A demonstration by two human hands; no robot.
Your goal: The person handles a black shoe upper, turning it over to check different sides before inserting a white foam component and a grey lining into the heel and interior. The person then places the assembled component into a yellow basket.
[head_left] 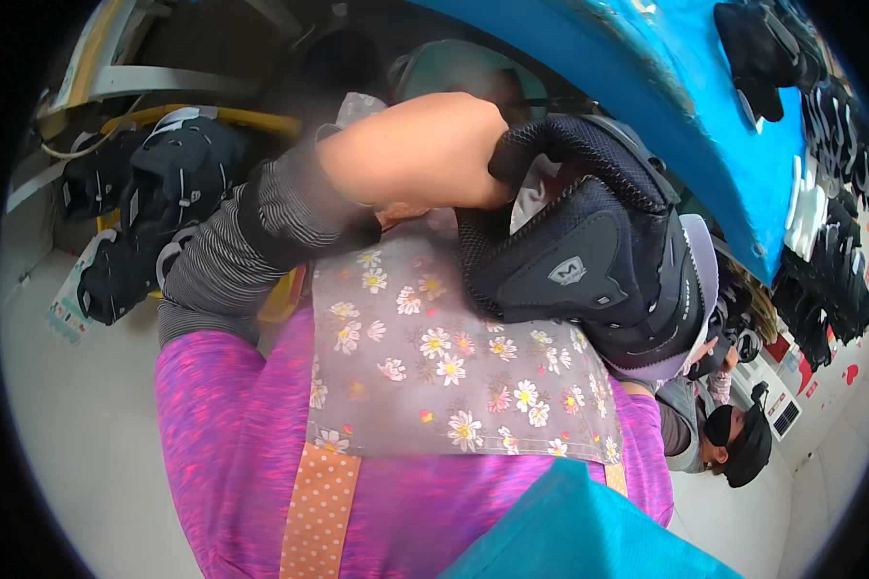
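Note:
A black padded boot [570,270] with a mesh collar and a grey shield badge lies on its side above my lap. A pale lilac layer [700,265] runs along its outer edge. My left hand [430,150] comes in from the left in a striped sleeve, its fingers curled closed on the boot's collar. Of my right hand [702,355], only a little skin shows at the boot's lower right edge. It supports the boot from below, with most of its fingers hidden. A flowered grey apron [454,367] covers my lap under the boot.
A blue-covered table [647,87] stands ahead, with black pieces [763,58] at its far right. Several black boots [179,164] sit in a yellow-edged container at left. More black pieces [830,280] and white ones [801,207] line the right. Another person [714,434] in a black cap is nearby.

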